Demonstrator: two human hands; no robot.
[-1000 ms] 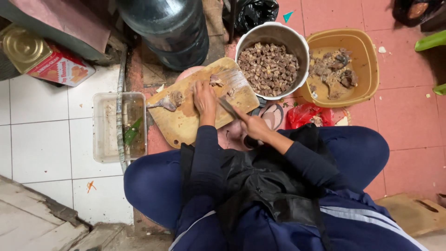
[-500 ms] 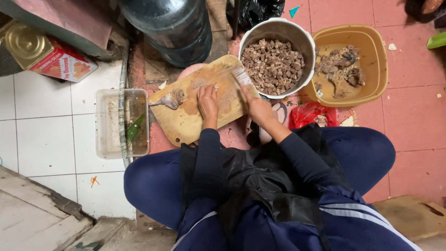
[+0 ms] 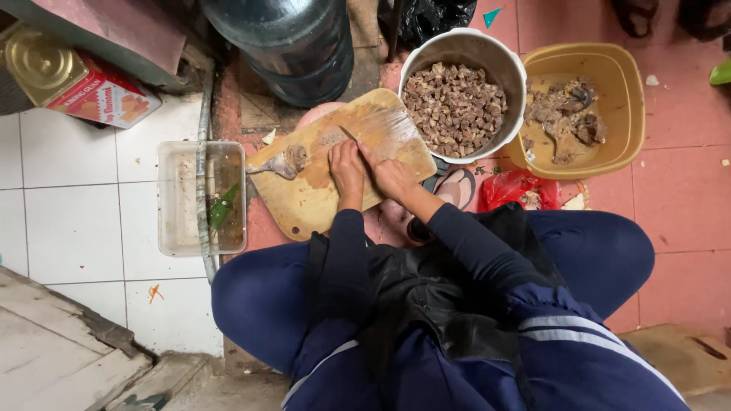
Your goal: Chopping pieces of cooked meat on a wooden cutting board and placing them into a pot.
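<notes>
Both hands back together on the wooden cutting board (image 3: 320, 190), knife down.

Head view: right hand (image 3: 394, 178) grasps the knife (image 3: 349, 134), returned from the steel bowl (image 3: 487, 57) at two o'clock; left hand (image 3: 347, 166) presses beside it, clenched.

The floor (image 3: 685, 198) is red tile on the right and white tile on the left. On it lie a wooden cutting board (image 3: 304, 198) in the middle, a clear plastic tray (image 3: 179, 198) to its left, a metal pot (image 3: 502, 68) and a yellow basin (image 3: 632, 99) to the right, and a dark water jug (image 3: 297, 46) at the far side.
</notes>
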